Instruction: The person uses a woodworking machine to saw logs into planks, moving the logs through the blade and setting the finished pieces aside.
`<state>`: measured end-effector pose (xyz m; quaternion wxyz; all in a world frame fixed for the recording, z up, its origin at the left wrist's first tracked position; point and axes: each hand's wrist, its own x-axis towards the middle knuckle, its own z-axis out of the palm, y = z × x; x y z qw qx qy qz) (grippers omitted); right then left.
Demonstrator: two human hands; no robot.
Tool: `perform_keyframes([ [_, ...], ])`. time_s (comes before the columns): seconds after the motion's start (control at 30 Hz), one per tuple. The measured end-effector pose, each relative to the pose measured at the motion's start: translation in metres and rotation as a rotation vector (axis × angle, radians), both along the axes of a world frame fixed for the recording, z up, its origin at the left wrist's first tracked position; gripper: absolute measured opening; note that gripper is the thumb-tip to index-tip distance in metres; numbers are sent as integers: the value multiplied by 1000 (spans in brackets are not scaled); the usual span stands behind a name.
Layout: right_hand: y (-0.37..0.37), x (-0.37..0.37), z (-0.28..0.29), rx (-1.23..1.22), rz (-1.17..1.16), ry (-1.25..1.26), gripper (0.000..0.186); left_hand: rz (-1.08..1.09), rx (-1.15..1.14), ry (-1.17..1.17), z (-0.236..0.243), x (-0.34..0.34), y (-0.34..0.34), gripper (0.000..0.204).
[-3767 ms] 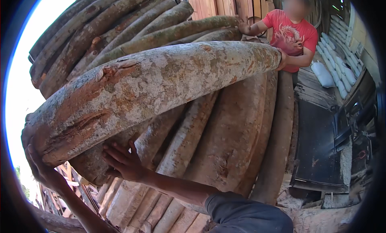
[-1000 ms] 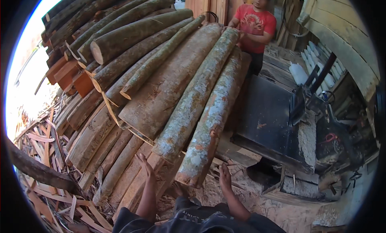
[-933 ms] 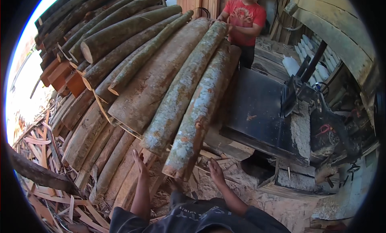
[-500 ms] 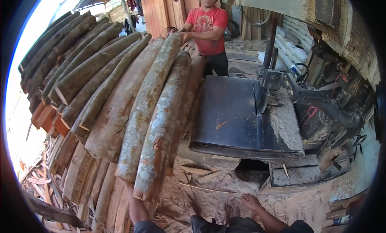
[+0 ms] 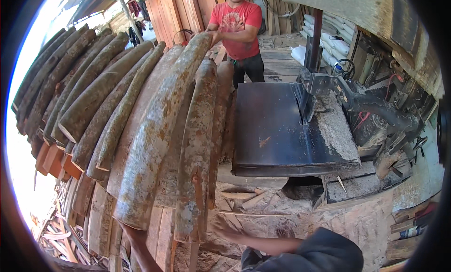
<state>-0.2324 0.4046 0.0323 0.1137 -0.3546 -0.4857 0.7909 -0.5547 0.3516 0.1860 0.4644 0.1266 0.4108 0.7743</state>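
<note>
A mottled, lichen-covered log slants across the pile toward me. My left hand is under its near end, holding it, with the fingers hidden behind the wood. My right hand is low beside the end of the adjacent upright-looking log, fingers stretched out and slightly blurred, gripping nothing. Across the pile a co-worker in a red shirt has hands on the far end of the held log.
A black saw table with a machine and sawdust is to the right. Stacked logs fill the left, above split offcuts. Planks and white sacks stand behind. Wood scraps litter the dirt floor below.
The mottled log has shifted, its near end swinging left, with my left hand under it. My right hand has moved left toward the adjacent log. The view has turned toward the saw table.
</note>
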Motion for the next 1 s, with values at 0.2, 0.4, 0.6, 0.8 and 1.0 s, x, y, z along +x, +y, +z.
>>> perform_keyframes([
  [0.2,-12,-71,-21,57,-302,95,84,-154,42,125,31,75,-29,71],
  [0.4,29,93,35,-398,-389,247,76,-379,-78,-66,-46,273,-21,86],
  [0.6,-12,278,15,-329,-439,-224,74,-240,-228,-499,-228,414,-2,93],
  [0.8,-76,461,-27,-243,-438,-578,65,-354,-216,-531,-273,507,40,116],
  [1.0,-123,588,-142,20,-97,-1040,58,-737,-597,-182,-264,492,46,100],
])
